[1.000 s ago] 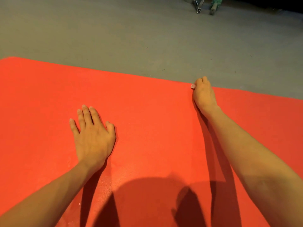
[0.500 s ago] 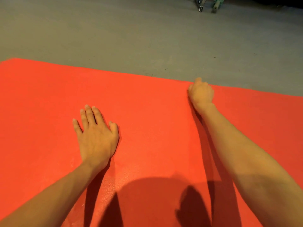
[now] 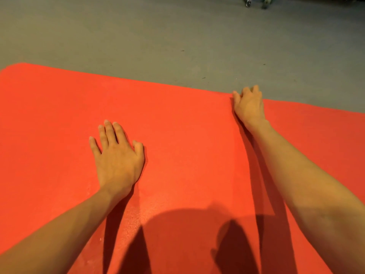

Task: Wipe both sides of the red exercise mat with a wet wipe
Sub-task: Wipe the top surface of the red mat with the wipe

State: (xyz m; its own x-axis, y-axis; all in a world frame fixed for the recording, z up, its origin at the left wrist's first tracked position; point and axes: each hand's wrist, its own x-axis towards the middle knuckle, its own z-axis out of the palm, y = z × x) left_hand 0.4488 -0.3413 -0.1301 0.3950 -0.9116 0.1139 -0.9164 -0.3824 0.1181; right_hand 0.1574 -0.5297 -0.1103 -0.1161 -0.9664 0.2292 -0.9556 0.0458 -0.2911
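Mat: the red mat (image 3: 49,125) lies flat on the floor (image 3: 138,36) and fills the lower part of the view. Its far edge runs from upper left, slanting down to the right, and the far left corner is rounded.
Mat surface: a fine grainy texture catches the light near the middle, below the left wrist.
Left hand (image 3: 118,159): rests palm down on the mat, well inside the far edge. The fingers are straight and slightly spread, with the thumb alongside, and they grasp nothing.
Right hand (image 3: 249,105): rests at the far edge of the mat with the arm stretched forward. The fingertips (image 3: 256,88) reach past the edge and show against the floor.
Right grip: cannot tell (the fingers are blurred, and their undersides are hidden). It is unclear whether they curl round the edge or lie loose on it.
Spacing: the hands are well apart, with the right hand farther forward.
Shadows: dark shadows (image 3: 177,234) fall on the near part of the mat, between the forearms.
Background: a small metal item (image 3: 248,3) and a greenish item (image 3: 265,4) sit at the top edge of the view, too small to identify.
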